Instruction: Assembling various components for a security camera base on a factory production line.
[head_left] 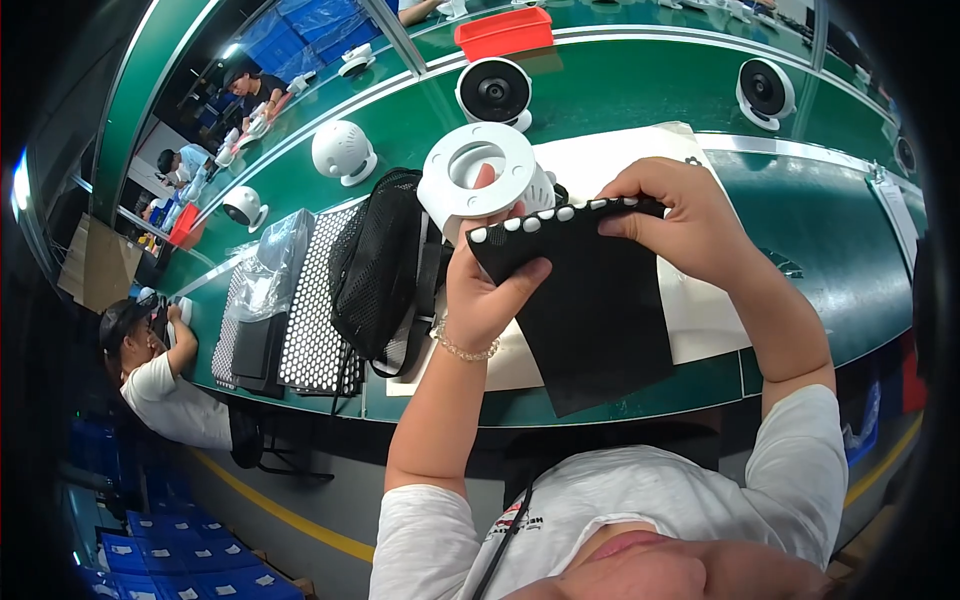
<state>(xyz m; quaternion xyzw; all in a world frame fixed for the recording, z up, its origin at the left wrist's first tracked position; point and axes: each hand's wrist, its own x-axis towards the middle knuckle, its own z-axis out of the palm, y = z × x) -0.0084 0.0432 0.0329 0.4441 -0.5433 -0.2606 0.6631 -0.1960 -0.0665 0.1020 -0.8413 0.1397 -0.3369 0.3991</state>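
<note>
My left hand (485, 290) holds a white round plastic housing (438, 203) with a ring-shaped opening; a fingertip shows inside the ring. That same hand also grips the left corner of a black sheet (605, 330), thumb on its face. White round pads run along the sheet's curled upper edge, and the rest hangs down over the table's near edge. At the upper right corner, my right hand (680, 215) pinches the sheet's edge between thumb and fingers. Whether a loose pad is between those fingertips is hidden.
Beneath my hands lies a pale cardboard sheet (700, 325) on the green table. To the left are a black mesh bag (375, 270), white-dotted sheets (315, 290) and a clear plastic bag (270, 275). White round fans (495, 92) and a red bin (503, 36) stand farther back. A co-worker (170, 390) sits at left.
</note>
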